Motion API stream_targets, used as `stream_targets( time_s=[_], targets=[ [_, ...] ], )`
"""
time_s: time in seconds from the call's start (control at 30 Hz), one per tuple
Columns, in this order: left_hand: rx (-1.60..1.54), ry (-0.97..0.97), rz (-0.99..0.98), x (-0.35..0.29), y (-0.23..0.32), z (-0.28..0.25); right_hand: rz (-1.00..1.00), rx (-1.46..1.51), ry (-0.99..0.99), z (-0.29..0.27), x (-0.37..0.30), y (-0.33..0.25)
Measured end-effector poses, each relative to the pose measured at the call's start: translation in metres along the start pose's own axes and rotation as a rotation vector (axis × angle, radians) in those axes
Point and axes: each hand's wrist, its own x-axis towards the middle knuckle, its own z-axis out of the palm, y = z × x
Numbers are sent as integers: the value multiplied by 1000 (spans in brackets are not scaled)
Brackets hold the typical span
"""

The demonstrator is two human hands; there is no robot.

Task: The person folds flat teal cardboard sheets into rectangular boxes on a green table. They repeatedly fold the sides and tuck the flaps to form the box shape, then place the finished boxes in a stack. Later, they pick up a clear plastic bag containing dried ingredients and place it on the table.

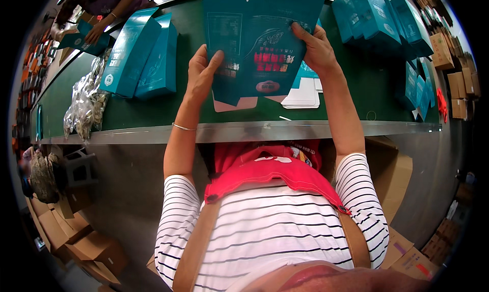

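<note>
With the left grip and right grip grasping opposite sides of the teal box, apply even pressure.

Teal carton is smooth cardbd w/ semi-gloss print; 2 cartons at L look same. Tabletop is smooth, slight sheen; table edge, shiny metal. Bags: crinkly, v. glossy plastic. Apron: matt cloth.
</note>
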Motion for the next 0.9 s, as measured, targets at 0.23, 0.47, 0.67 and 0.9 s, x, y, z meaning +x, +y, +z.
stream_targets(
  time_s=[0.23,0.47,0.67,0.9],
  targets=[
    [392,167,477,16,25,12,-12,-138,-5,20,-7,8],
    [381,60,473,11,52,39,-269,-503,12,54,-10,-9],
    [311,111,554,-4,35,41,-251,-565,17,34,-15,4],
    [346,154,579,-30,29,46,-373,-431,162,65,-16,-17]
  ],
)
